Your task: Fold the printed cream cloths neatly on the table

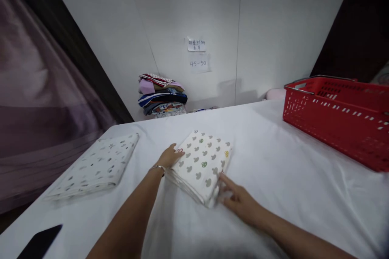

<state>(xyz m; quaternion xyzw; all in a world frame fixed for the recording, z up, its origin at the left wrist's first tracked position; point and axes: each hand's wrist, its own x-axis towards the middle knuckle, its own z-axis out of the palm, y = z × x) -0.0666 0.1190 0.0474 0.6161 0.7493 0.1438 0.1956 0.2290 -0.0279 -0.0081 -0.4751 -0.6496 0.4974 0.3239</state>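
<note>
A folded white cloth (202, 158) printed with grey, green and yellow mushrooms lies turned at an angle on the white-covered table. At its left edge is my left hand (168, 158), the thumb on top of the cloth and another finger just outside the edge, gripping it lightly. My right hand (238, 202), slightly blurred, is at the near right side. Its index finger touches the cloth's edge, while the other fingers are bent and apart. Further left lies another folded white cloth (100, 164) with small dark prints.
A red plastic basket (331, 121) with metal handles stands at the right. Behind the table's far edge rises a stack of folded fabrics (162, 95) against a pale wall with paper signs (197, 54). A dark flat object (41, 243) lies at the near left; a pinkish curtain (39, 101) hangs beside it.
</note>
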